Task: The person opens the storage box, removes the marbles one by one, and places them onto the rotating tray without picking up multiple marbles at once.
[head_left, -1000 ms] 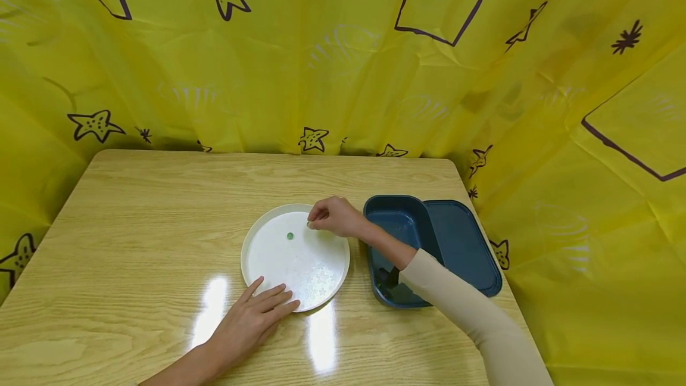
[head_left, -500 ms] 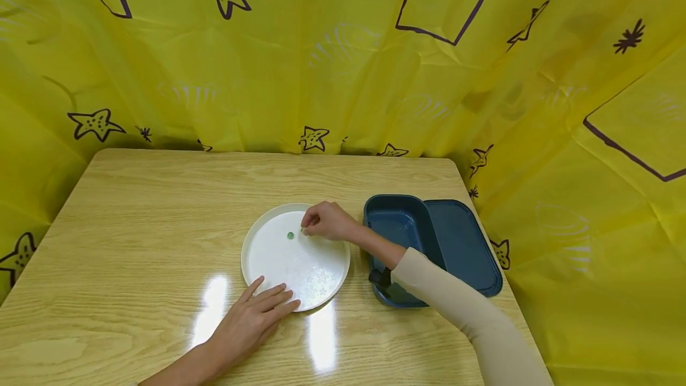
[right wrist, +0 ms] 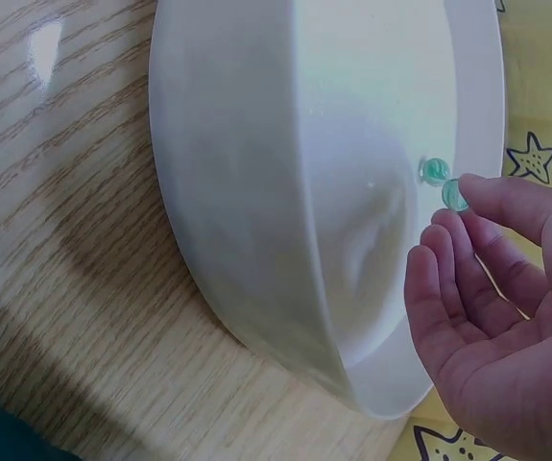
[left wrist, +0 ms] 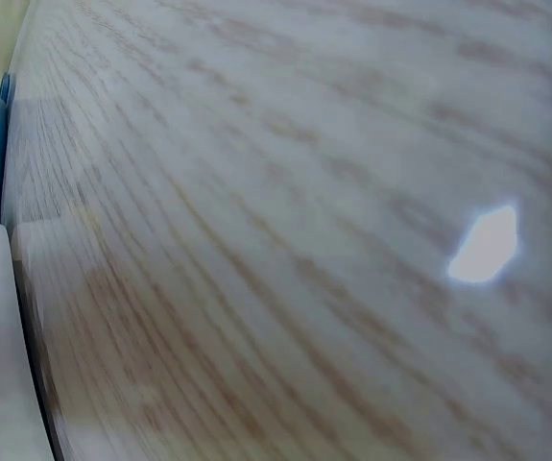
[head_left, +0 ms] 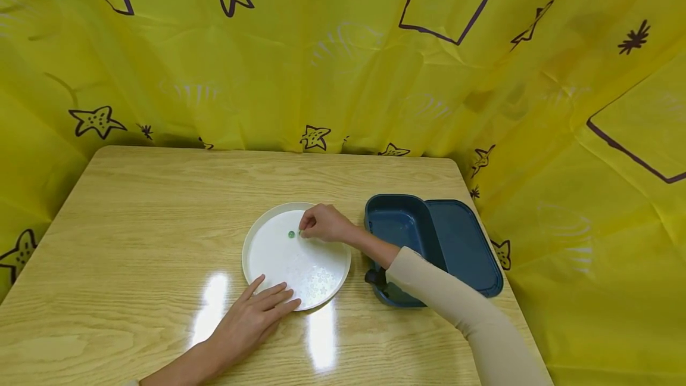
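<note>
A round white tray (head_left: 268, 261) with a low rim lies on the wooden table. One green glass marble (head_left: 292, 234) sits on its floor, toward the far side. My right hand (head_left: 326, 223) reaches over the tray from the right and pinches a second green marble (right wrist: 454, 195) between thumb and forefinger. In the right wrist view this held marble appears right beside the one on the tray. My left hand (head_left: 252, 317) has its fingers spread over the tray's near-left rim. The left wrist view shows mostly tabletop, with the tray's edge (left wrist: 2, 327) at far left.
Right of the tray stands a dark blue rectangular box (head_left: 399, 225), open on top, partly covered by my right forearm. Its blue lid (head_left: 463, 249) lies against its right side. A small black item (head_left: 377, 277) shows under my right wrist. Yellow patterned curtains (head_left: 343, 76) hang behind and at right.
My right hand has moved left and slightly nearer with its marble, closing the gap to the marble on the tray. The left hand has stayed on the rim.
</note>
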A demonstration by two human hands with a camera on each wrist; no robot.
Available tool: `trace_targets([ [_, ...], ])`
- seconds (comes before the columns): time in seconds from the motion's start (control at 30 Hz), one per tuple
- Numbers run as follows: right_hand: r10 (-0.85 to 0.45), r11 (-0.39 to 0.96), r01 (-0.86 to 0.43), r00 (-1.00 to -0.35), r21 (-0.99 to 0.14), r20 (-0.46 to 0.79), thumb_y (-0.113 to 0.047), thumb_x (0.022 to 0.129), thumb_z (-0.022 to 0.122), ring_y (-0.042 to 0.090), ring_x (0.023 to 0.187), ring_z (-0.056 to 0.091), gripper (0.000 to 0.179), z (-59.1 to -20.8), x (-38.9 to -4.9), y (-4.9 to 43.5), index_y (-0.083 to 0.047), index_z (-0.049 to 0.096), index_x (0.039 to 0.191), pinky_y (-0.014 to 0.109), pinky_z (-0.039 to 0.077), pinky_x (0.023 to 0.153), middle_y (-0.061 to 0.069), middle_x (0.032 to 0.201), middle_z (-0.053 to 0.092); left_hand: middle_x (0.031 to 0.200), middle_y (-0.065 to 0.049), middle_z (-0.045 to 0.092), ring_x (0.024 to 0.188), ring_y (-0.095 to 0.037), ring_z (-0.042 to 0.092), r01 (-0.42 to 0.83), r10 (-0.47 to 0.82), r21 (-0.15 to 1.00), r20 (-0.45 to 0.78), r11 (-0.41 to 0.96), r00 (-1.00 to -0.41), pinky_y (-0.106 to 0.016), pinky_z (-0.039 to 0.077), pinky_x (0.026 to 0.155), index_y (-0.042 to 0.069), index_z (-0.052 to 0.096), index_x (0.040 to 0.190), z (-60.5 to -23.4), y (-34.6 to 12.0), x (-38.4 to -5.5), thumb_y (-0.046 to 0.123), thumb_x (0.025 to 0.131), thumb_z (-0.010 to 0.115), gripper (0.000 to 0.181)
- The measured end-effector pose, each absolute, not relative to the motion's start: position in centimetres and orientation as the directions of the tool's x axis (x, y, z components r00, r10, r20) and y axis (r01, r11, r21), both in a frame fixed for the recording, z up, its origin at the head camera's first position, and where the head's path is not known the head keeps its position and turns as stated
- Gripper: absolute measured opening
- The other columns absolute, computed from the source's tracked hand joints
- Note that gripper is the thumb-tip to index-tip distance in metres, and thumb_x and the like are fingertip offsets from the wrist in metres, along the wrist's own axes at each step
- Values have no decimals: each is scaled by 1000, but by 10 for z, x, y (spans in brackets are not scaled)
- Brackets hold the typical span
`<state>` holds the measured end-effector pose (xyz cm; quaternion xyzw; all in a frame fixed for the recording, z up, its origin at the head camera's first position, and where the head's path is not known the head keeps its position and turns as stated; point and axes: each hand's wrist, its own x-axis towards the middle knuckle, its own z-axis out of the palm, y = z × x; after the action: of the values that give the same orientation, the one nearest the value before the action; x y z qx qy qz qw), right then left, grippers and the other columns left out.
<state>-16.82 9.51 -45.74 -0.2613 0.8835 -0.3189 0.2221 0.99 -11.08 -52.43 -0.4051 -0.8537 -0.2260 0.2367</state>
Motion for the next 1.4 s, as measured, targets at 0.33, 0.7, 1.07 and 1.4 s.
trace_targets([
  [0.33, -594, 673, -303, -765, -675, -249, -6, 85, 77, 5, 70, 60, 4, -461, -167, 92, -5, 75, 88, 16, 49, 64, -3, 77, 68, 116, -4, 71, 112, -25, 65, 793, 591, 205, 567, 573, -574, -49, 33, 113, 17, 71, 121, -525, -111, 10, 31, 112, 17, 57],
  [0.7, -603, 669, -299, -753, -680, -262, -7, 85, 78, 5, 68, 57, 4, -466, -167, 90, -4, 75, 87, 16, 47, 62, -4, 76, 67, 116, -4, 71, 112, -25, 65, 795, 591, 211, 567, 569, -574, -48, 31, 115, 17, 71, 121, -525, -110, 10, 31, 112, 17, 57],
  [1.07, -596, 682, -310, -760, -662, -258, -7, 85, 77, 6, 71, 59, 4, -464, -167, 91, -7, 74, 88, 16, 47, 63, -4, 78, 66, 116, -4, 71, 112, -25, 65, 794, 593, 205, 566, 572, -573, -46, 28, 116, 17, 71, 121, -524, -110, 10, 31, 111, 17, 56],
  [1.4, -586, 670, -290, -772, -683, -246, -7, 89, 74, 10, 76, 60, 7, -444, -171, 104, -6, 73, 96, 20, 49, 66, -2, 84, 67, 115, -3, 72, 112, -24, 65, 796, 589, 188, 581, 575, -563, -48, 33, 112, 18, 71, 120, -524, -109, 10, 30, 112, 18, 55],
])
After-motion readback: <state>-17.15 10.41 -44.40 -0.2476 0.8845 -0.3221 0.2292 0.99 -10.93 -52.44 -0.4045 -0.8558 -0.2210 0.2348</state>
